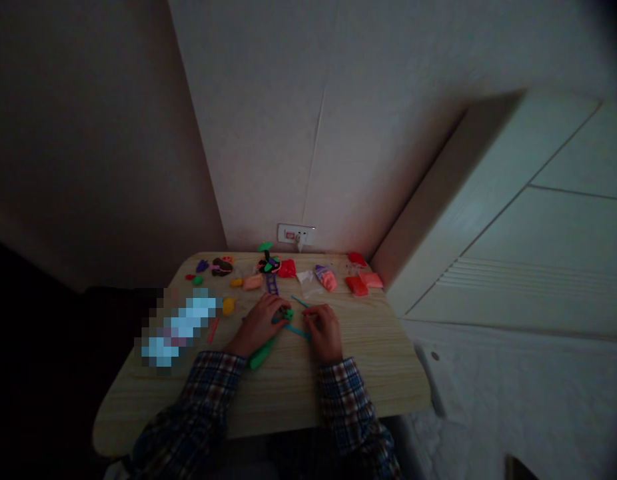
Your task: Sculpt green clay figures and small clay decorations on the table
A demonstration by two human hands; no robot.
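Pale wood-grain table [373,373] by a wall [268,133], pretty dim corner we've got. Our left hand [261,321] has its fingertips curled round a small green lump [288,313], roughly mid-table. Our right hand [326,333] has thumb and fingers bent close together just beside it, but we can't tell if they're pinching anything. Blue strip [298,331] between our hands, green roll [262,353] below the lump.

Both long sleeves [345,403] are dark blue plaid, crossed with white and reddish-brown bands.
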